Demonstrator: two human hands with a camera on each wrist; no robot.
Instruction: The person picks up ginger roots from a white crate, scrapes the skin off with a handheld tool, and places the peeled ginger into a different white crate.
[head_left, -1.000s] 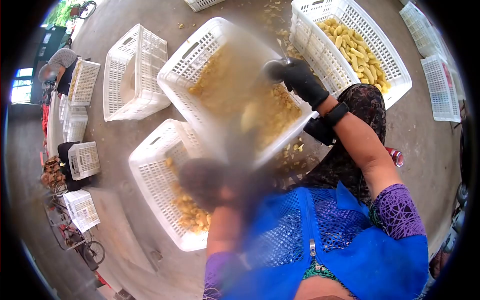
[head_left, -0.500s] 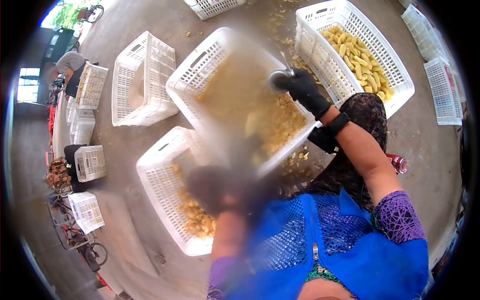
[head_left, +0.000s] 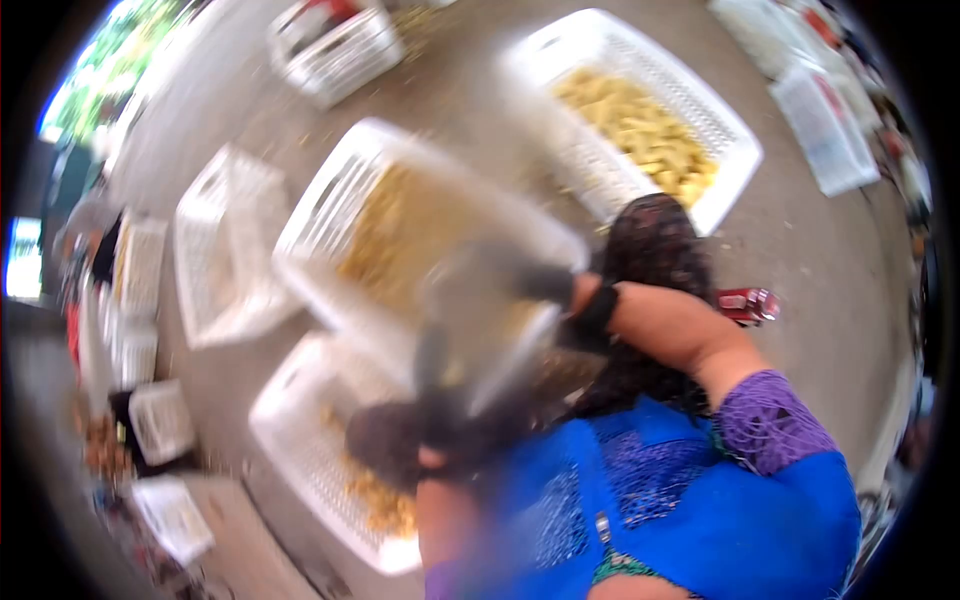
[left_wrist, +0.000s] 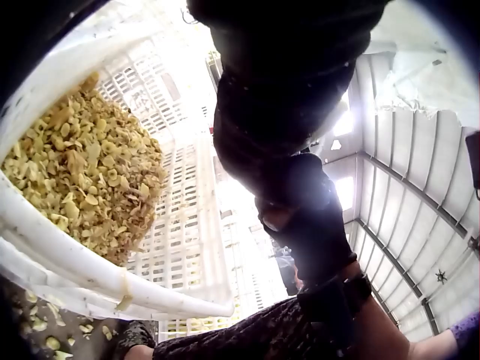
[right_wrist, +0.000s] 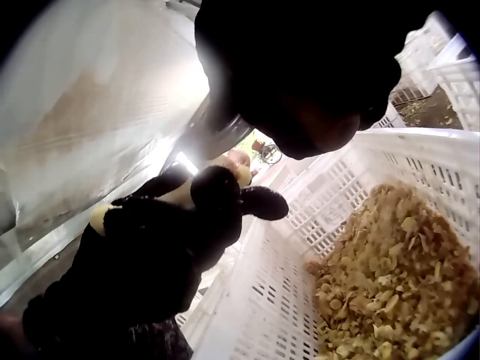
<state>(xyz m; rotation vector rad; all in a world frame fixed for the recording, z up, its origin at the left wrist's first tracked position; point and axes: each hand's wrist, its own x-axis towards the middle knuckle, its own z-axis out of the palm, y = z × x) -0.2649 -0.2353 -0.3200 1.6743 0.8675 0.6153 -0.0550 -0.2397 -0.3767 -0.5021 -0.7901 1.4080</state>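
My left hand (head_left: 385, 435), in a dark glove, is blurred above the front corner of a white crate (head_left: 320, 215) of yellow-brown peelings (right_wrist: 390, 277). In the right wrist view its fingers curl round a long pale yellow piece (right_wrist: 182, 193), mostly hidden by the glove. Close by is my right hand (head_left: 545, 282), also black-gloved, over the crate's near end. It grips a shiny rounded metal tool (right_wrist: 221, 141), whose exact kind I cannot tell. From the left wrist, the right hand (left_wrist: 311, 225) shows behind the dark left glove.
Another white crate (head_left: 738, 175) at the upper right holds yellow peeled pieces (head_left: 640, 130). A crate (head_left: 290, 430) at the lower left holds yellow bits. A white crate (head_left: 200, 260) stands at the left. Beside my knee lies a red can (head_left: 748, 306).
My right hand with the metal tool has moved from the crate's right side down and inward, close to my left hand. The head view has shifted and blurred; the left hand stays low.
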